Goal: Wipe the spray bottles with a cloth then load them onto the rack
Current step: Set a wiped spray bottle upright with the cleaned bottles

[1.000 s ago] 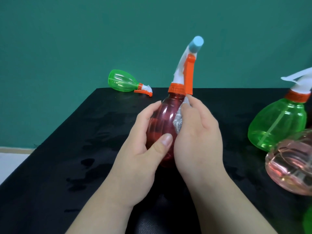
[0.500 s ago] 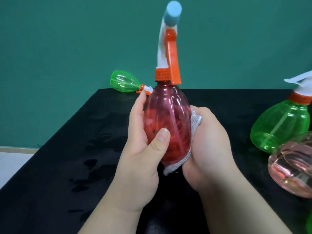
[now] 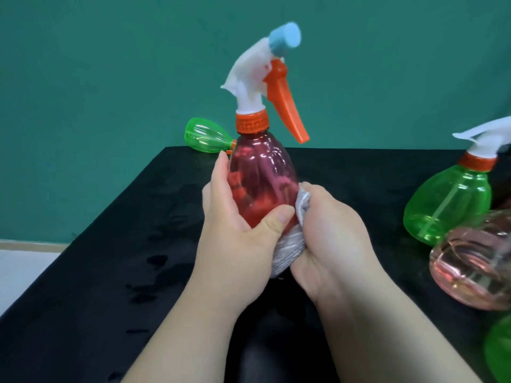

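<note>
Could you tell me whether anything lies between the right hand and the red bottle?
Yes: the cloth, bunched in the right hand, lies between that hand and the lower side of the red bottle. The left hand grips the bottle directly, with nothing between.

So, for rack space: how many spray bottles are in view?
4 sure: red bottle in the left hand, lying green bottle at the far edge, upright green bottle at right, pink bottle lying beside it. A green sliver bottom right may be a fifth.
</note>
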